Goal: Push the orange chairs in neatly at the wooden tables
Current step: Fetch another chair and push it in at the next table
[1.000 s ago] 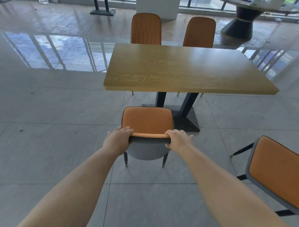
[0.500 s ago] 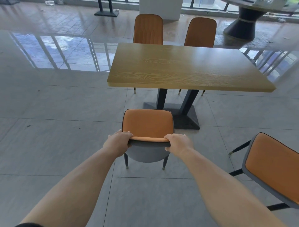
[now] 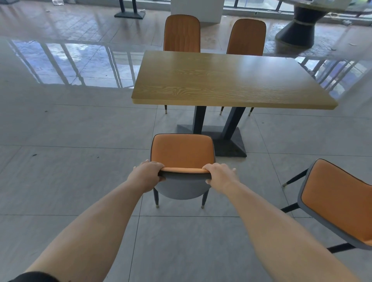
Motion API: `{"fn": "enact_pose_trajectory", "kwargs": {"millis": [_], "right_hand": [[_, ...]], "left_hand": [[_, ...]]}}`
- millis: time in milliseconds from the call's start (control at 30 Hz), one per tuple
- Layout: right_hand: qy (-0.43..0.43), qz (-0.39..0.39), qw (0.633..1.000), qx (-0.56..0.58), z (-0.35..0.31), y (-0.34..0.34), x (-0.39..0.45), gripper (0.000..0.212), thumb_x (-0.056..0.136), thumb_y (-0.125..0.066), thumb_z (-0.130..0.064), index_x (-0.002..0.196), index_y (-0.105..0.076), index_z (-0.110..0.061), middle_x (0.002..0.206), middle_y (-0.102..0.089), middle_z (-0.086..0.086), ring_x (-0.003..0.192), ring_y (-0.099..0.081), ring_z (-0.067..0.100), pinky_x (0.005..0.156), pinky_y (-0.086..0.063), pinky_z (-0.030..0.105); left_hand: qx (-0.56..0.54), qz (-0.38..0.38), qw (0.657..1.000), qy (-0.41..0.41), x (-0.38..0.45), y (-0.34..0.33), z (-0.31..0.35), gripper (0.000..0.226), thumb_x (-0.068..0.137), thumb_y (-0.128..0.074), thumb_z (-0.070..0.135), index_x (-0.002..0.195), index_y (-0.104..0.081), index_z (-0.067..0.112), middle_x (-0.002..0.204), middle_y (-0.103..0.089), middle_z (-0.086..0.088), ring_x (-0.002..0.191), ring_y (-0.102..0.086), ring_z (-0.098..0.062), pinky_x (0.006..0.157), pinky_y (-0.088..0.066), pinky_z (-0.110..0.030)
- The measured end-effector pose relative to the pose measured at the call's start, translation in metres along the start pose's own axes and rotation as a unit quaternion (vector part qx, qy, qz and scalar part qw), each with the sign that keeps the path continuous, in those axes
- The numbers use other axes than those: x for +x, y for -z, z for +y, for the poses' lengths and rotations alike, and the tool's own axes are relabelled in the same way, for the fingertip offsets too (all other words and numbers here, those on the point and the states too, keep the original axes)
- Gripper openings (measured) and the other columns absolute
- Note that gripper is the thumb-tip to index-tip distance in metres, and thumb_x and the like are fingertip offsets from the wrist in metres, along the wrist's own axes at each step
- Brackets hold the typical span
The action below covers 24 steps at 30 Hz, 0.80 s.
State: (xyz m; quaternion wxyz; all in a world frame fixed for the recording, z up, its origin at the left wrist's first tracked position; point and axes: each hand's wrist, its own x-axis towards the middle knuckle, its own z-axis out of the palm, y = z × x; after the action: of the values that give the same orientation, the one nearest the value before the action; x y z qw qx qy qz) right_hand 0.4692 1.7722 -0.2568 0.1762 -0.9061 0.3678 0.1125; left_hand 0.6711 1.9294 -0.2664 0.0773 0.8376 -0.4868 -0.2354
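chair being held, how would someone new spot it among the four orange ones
Find the wooden table. On its near side, towards the left end, stands the held chair, still short of the edge. It alone has a left hand and right hand gripping its backrest.

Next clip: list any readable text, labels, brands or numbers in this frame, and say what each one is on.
None can be read.
Wooden table: bare wood grain, no label.
Orange chair held by the left hand and right hand: no tag or brand visible.
Small clutter on the far floor: too small and blurred to tell if it carries print.
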Motion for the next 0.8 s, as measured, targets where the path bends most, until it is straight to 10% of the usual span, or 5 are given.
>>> {"fn": "enact_pose_trajectory", "kwargs": {"millis": [167,367,533,800], "right_hand": [[0.006,-0.025,1.0,-0.007,-0.002,-0.003,-0.016,0.043,0.091,-0.065,-0.025,0.13,-0.05,-0.035,0.12,-0.059,-0.003,0.115,-0.051,0.025,0.105,-0.032,0.06],[-0.005,-0.092,0.995,-0.046,-0.003,0.008,-0.022,0.084,0.082,-0.074,-0.035,0.149,-0.023,-0.035,0.149,-0.038,-0.002,0.136,-0.036,0.027,0.109,-0.023,0.066],[0.019,-0.036,0.999,-0.031,0.0,0.0,-0.027,0.043,0.094,-0.056,-0.018,0.135,-0.046,-0.03,0.124,-0.058,0.004,0.114,-0.051,0.027,0.101,-0.043,0.052],[0.038,-0.019,0.998,-0.037,-0.002,-0.002,-0.04,0.036,0.097,-0.053,-0.018,0.131,-0.051,-0.029,0.117,-0.061,0.003,0.107,-0.055,0.026,0.096,-0.047,0.045]], "left_hand": [[0.004,-0.007,1.0,-0.006,-0.018,-0.002,0.0,0.008,0.09,-0.061,0.03,0.098,-0.061,0.03,0.089,-0.054,0.011,0.094,-0.05,-0.017,0.086,-0.046,-0.037],[0.014,-0.03,0.998,0.052,-0.025,-0.003,-0.01,0.073,0.085,-0.064,0.046,0.148,-0.028,0.038,0.152,-0.033,0.008,0.141,-0.023,-0.025,0.11,-0.027,-0.059],[-0.005,0.008,1.0,0.01,-0.026,-0.011,-0.008,0.039,0.094,-0.056,0.027,0.133,-0.051,0.025,0.13,-0.053,0.005,0.126,-0.036,-0.02,0.105,-0.035,-0.043],[0.004,0.009,1.0,-0.024,-0.033,-0.015,-0.011,0.015,0.095,-0.055,0.023,0.109,-0.06,0.025,0.098,-0.051,0.012,0.106,-0.044,-0.016,0.095,-0.041,-0.038]]}}
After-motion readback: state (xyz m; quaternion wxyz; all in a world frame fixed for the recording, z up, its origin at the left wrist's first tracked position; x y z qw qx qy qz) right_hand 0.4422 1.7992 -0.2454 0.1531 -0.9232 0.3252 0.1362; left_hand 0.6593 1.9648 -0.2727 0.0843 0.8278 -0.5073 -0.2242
